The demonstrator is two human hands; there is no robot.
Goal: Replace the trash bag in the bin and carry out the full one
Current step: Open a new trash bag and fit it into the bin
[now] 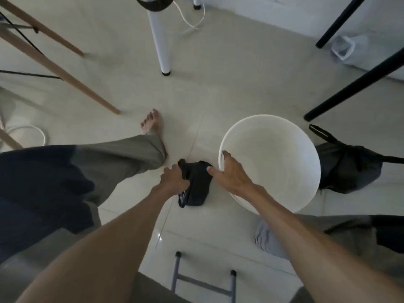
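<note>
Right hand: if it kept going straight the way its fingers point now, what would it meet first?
The right hand already has its fingers hooked over the near rim of the white bin; going on, it would probably enter the bin's empty interior. Depth is hard to judge.

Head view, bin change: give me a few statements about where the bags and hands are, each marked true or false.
1. The white bin has no bag in it. True.
2. The full black bag sits inside the bin. False: it is on the floor beside the bin, tied at the top.
3. The left hand grips the folded black bag. True.
4. The right hand hangs free of the bin. False: its fingers hook over the rim.
5. The person wears shoes. False: the visible foot is bare.
</note>
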